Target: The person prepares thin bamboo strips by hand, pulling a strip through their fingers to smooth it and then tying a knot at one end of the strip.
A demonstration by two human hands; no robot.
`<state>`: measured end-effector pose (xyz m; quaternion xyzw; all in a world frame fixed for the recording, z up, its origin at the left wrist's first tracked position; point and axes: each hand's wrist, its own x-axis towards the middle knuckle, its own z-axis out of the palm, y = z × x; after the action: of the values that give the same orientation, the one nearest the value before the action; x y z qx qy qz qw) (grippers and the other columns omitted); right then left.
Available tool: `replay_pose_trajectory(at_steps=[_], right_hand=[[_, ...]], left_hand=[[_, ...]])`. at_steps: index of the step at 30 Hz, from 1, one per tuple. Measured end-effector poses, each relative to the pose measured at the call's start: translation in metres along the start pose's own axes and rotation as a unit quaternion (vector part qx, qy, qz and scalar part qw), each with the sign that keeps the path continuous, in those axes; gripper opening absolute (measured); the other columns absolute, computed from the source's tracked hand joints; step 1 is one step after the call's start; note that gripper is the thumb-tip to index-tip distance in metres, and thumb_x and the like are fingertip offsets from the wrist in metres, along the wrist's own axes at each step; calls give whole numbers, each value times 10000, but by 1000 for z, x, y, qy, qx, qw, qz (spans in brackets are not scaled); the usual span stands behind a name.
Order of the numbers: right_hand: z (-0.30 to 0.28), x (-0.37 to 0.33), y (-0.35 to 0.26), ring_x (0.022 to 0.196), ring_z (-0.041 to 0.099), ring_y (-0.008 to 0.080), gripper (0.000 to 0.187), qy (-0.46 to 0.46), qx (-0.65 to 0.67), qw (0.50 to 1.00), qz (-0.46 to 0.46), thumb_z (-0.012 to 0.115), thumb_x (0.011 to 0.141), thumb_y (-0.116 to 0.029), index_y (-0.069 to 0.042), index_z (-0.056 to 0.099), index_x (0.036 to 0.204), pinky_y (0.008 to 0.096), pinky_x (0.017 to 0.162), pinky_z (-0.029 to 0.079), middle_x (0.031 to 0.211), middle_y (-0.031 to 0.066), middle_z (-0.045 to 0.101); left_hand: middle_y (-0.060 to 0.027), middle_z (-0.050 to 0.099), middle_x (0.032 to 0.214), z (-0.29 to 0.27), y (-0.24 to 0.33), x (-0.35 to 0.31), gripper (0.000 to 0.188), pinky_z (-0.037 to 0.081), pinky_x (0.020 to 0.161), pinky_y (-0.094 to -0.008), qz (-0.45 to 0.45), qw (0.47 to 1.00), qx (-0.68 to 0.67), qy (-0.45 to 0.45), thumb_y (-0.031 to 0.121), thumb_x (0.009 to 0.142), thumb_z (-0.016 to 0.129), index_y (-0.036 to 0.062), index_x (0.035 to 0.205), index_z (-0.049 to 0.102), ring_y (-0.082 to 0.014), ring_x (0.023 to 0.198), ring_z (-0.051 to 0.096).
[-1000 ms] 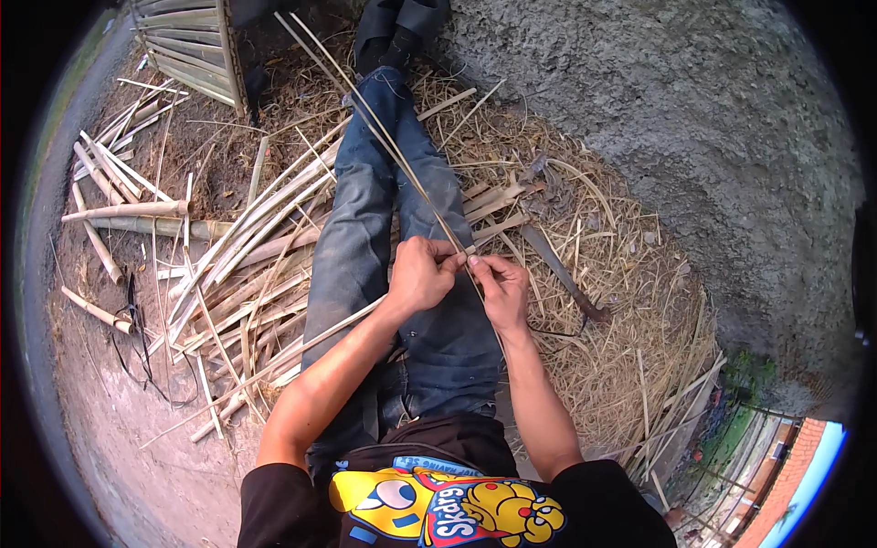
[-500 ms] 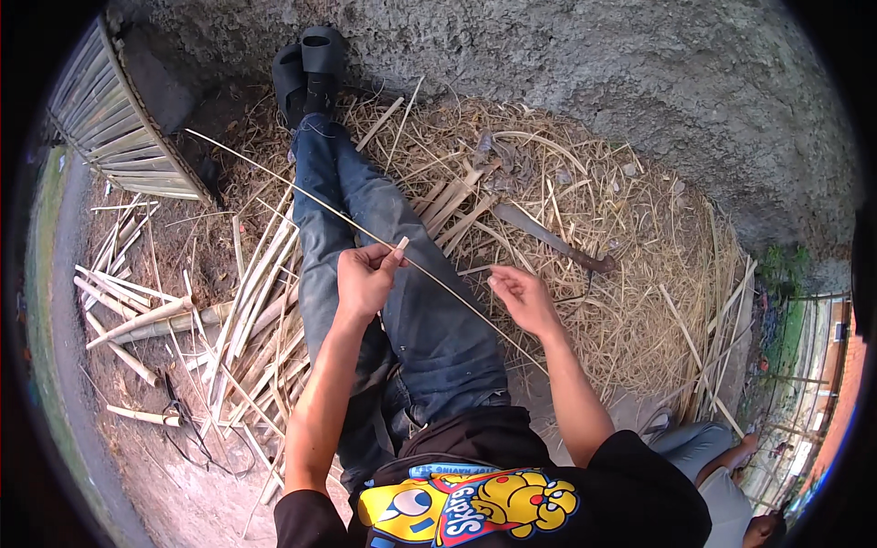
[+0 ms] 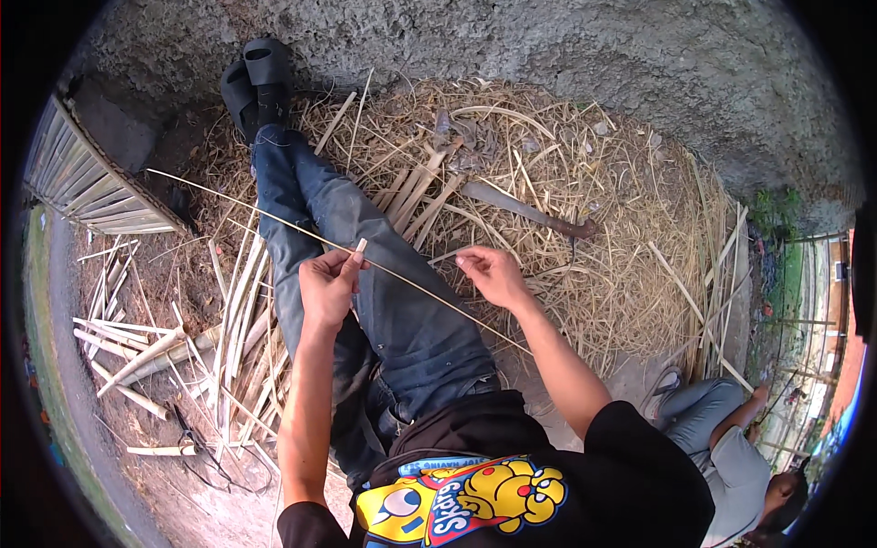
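The nearest thing is the dark T-shirt (image 3: 585, 498) of the person, with a bright cartoon print on its front. Both bare forearms reach out from its sleeves over the legs. The left hand (image 3: 329, 285) is closed in a pinch, with the thumb pressing on the fingers; it grasps a long thin strip (image 3: 429, 294) and also a short pale piece (image 3: 361, 246), which sticks up beside the thumb. The long strip passes slantwise above the jeans (image 3: 411, 320), from near the feet at the upper left to below the right hand (image 3: 493, 277). This right hand is apart from the strip, its fingers bent loosely; a pale sliver appears just at the fingertips, but I cannot tell if they hold it.

Beside the legs, on the left, lie many split strips (image 3: 239, 315), and near them thicker round pieces (image 3: 151, 359) and a black cord (image 3: 203, 457). On the right, a long blade with a brown handle (image 3: 521, 208) rests on dry straw (image 3: 594, 301). Another person (image 3: 735, 466) sits at the lower right.

Farther, the dark sandals (image 3: 266, 66) are near a rough grey wall (image 3: 639, 91), and a slatted panel (image 3: 100, 178) stands at the left.
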<state>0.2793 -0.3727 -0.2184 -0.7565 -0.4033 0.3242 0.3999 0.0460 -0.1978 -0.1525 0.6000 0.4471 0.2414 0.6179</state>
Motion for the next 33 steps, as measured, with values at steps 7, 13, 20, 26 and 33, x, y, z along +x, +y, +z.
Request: replay_pose_trajectory(at_steps=[7, 13, 20, 26, 33], right_hand=[[-79, -8, 160, 1069, 660, 308, 387, 75, -305, 914, 255, 672, 783, -27, -67, 710, 1166, 387, 960, 505, 1097, 148, 721], [-81, -32, 207, 1212, 537, 307, 398, -24, -457, 884, 91, 755, 705, -49, -122, 759, 1096, 422, 1105, 388, 1229, 103, 670], [-118, -5, 202, 887, 672, 361, 71, -97, -439, 876, 175, 705, 798, -120, -83, 737, 850, 451, 904, 510, 874, 150, 723], [-211, 7, 41, 706, 649, 137, 94, 144, -63, 981, 117, 628, 954, -105, -21, 671, 963, 274, 633, 499, 857, 86, 680], [-239, -4, -89, 733, 587, 71, 119, 317, 126, 932, -122, 678, 968, -136, -18, 675, 982, 225, 683, 473, 851, 14, 658]], left_hand=[[19, 546, 546, 3, -10, 3, 198, 322, 452, -245, 5, 1000, 6, -4, 109, 932, 678, -34, 806, 731, -49, 477, 452], [28, 554, 557, 6, -12, 2, 182, 319, 458, -245, -16, 1000, 22, -14, 115, 932, 684, -16, 819, 741, -40, 478, 442], [27, 605, 608, 9, -14, 4, 192, 349, 470, -225, -26, 998, 32, -49, 123, 939, 677, -19, 817, 722, -37, 495, 461], [-8, 689, 702, 3, -10, 5, 163, 376, 478, -222, -31, 998, -15, -59, 118, 937, 678, -19, 860, 722, -35, 511, 481], [-18, 684, 694, -3, -8, 1, 195, 387, 475, -227, -32, 996, -37, -70, 143, 937, 690, -20, 837, 731, -44, 507, 490]])
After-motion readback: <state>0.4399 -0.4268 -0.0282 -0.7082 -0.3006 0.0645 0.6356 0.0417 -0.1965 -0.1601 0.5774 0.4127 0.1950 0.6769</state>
